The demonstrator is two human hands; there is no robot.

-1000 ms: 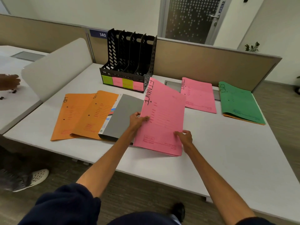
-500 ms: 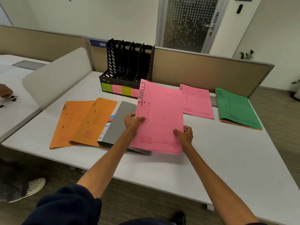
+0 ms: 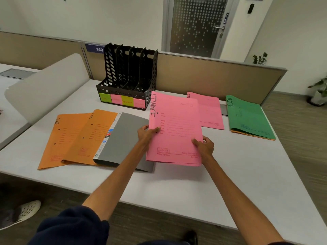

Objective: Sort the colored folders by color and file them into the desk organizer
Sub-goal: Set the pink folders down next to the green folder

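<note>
1. Head view: both hands hold one pink folder (image 3: pixel 175 131) marked "FINANCE". It is off the desk (image 3: pixel 177 188), tilted up, in front of the desk organizer (image 3: pixel 129 76) and partly over a grey binder (image 3: pixel 122 138).
2. Grip: the left hand (image 3: pixel 146 134) pinches the folder's left edge about midway, thumb on the front face, fingers behind. The right hand (image 3: pixel 204 146) pinches the right edge lower down, thumb likewise in front.
3. Other stock on the desk: a second pink folder (image 3: pixel 210 112) lies flat just right of the held one. A green folder (image 3: pixel 247 117) lies further right, with an orange edge showing beneath it. Two orange folders (image 3: pixel 70 138) overlap at the left, touching the binder.
4. Organizer: four upright slots, with front labels alternating yellow-green and pink. The lettering is too blurred to read.
5. Handling assessment: thin card, judged light and flexible, likely to bow if taken by one corner. The two-edge grip suits it. For filing, hold near the spine edge, stand it upright and lead a short edge into a pink-labelled slot.
6. Risk: the open edge may splay on entry; contents, if any, cannot be seen
</note>
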